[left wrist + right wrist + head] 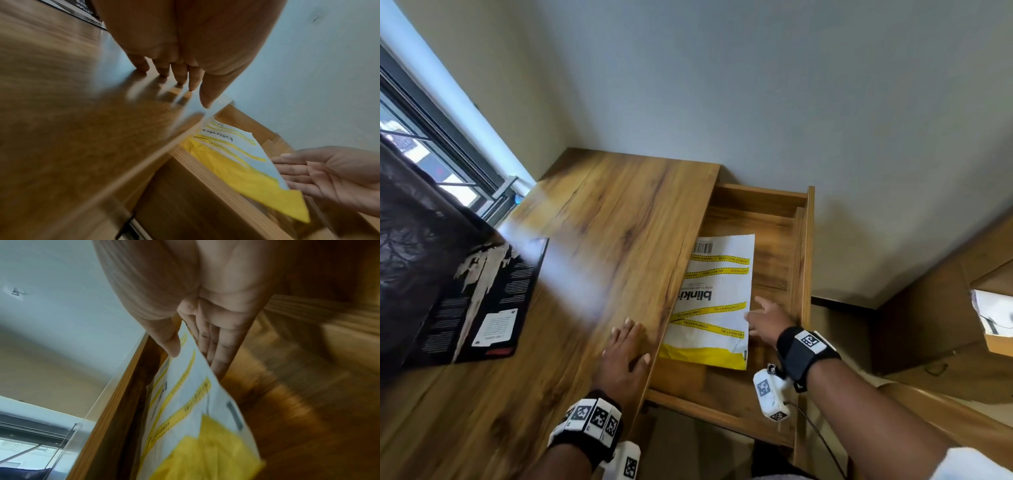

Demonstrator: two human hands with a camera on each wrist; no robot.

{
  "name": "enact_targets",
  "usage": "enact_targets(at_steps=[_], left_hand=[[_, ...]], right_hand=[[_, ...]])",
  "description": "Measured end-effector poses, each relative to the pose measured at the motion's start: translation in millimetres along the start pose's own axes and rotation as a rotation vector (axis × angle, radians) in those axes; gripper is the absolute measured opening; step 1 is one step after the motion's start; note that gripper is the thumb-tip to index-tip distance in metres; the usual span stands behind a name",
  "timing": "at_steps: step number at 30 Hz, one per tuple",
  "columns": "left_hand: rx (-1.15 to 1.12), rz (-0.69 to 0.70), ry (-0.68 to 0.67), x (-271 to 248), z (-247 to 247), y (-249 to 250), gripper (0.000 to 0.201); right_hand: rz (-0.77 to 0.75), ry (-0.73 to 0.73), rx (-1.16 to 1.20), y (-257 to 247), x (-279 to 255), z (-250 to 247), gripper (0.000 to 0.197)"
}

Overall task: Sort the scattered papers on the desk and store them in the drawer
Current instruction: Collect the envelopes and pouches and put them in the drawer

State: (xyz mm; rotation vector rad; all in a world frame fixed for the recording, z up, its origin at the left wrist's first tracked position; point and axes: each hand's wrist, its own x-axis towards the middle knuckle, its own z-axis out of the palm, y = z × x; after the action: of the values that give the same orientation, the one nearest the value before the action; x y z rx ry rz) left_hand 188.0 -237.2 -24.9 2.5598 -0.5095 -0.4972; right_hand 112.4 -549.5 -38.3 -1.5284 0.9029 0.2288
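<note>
Lying in the open drawer (pixel 774 219), the white-and-yellow envelope (pixel 717 301) slips its left edge under the desk (pixel 592 240) top. Right hand (pixel 768 322) touches its right edge, fingers straight; bare drawer floor beyond. Left hand (pixel 625 356) rests flat near the desk edge.

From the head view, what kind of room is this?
Probably a home study or bedroom corner. A wooden desk stands against a plain wall beside a window, its drawer pulled open with a white-and-yellow mailer inside, and a dark printed sheet lies on top.
</note>
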Motion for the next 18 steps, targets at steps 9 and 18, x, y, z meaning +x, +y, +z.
enact_targets(at_steps=[9, 18], left_hand=[[-0.032, 0.008, 0.022, -1, -1, 0, 0.062], [-0.053, 0.027, -0.015, -4, -10, 4, 0.067]], right_hand=[[-0.152, 0.49, -0.26, 24, -40, -56, 0.064], [0.051, 0.125, 0.029, 15, -49, -34, 0.096]])
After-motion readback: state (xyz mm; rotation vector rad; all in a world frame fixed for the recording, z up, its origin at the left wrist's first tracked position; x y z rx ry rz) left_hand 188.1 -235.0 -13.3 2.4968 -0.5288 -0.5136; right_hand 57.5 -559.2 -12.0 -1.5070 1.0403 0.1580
